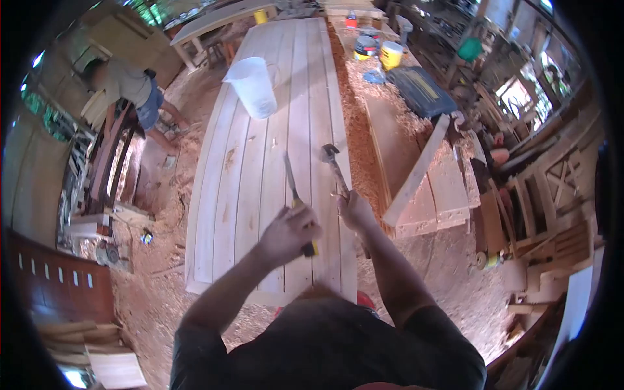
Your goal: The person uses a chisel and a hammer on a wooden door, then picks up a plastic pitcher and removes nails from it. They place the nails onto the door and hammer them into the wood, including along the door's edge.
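My left hand (pixel 289 233) is closed around the yellow-and-black handle of a chisel (pixel 290 177), its narrow blade pointing away from me. In my right hand (pixel 356 211) is a hammer (pixel 337 172), gripped by its handle with the metal head at the far end. Both tools are over a long panel of pale wooden planks (pixel 224 195), side by side and apart from each other. Farther up the panel stands a translucent white plastic pitcher (pixel 251 91). Small wood chips lie on the planks near the chisel tip.
To the right, a workbench (pixel 432 211) strewn with shavings carries a loose board (pixel 419 170), a dark tool case (pixel 422 91), and a yellow tub (pixel 390 56). At left, another person (pixel 133 91) bends over dark wooden pieces. Sawdust covers the floor; wooden frames (pixel 552 208) are stacked at right.
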`<action>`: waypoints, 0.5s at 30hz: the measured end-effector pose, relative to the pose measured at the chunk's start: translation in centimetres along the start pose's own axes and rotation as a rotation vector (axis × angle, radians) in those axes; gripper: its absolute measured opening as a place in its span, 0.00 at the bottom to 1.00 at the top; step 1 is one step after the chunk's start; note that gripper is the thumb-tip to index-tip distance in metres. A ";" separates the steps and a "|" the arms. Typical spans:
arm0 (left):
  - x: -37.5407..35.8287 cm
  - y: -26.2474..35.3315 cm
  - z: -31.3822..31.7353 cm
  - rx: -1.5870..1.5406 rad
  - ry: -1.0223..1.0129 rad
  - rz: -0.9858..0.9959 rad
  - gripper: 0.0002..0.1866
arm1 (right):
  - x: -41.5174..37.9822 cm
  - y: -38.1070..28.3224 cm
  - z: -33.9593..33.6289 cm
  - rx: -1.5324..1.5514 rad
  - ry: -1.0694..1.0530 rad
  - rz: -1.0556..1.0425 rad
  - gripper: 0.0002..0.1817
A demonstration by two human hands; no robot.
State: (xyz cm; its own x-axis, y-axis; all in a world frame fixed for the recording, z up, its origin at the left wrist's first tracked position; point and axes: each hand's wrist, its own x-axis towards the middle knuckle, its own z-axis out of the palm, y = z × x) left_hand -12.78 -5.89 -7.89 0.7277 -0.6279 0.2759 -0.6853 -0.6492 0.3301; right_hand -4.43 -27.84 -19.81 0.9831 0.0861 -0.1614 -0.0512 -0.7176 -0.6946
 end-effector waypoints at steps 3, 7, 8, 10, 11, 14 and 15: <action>-1.2 -4.1 1.2 0.176 -0.044 -0.153 0.12 | 0.6 0.9 0.7 -0.017 0.004 -0.022 0.28; -5.3 -9.6 4.4 0.249 -0.171 -0.294 0.12 | 0.5 0.7 0.6 0.006 -0.032 0.057 0.29; -6.2 -10.2 4.7 0.231 -0.170 -0.297 0.14 | 0.3 0.6 0.6 -0.019 -0.013 0.050 0.28; -7.3 -11.7 4.4 0.192 -0.177 -0.296 0.18 | -0.6 -0.5 0.1 -0.065 0.026 0.046 0.27; -7.4 -13.1 3.6 0.213 -0.173 -0.251 0.24 | -1.2 -1.0 0.0 -0.081 0.022 0.069 0.26; -4.4 -21.5 -0.2 -0.065 -0.136 -0.362 0.25 | -1.0 -2.4 0.5 -0.134 0.052 0.116 0.24; -3.2 -23.5 -1.8 -0.036 0.014 -0.333 0.26 | -1.2 -2.3 0.9 -0.171 0.064 0.122 0.22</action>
State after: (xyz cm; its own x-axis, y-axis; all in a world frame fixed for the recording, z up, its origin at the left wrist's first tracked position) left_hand 1.07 12.12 -14.87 0.9121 -0.3777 0.1597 -0.4085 -0.8022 0.4354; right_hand -5.65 -25.63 -18.67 0.9808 -0.0492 -0.1885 -0.1458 -0.8269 -0.5430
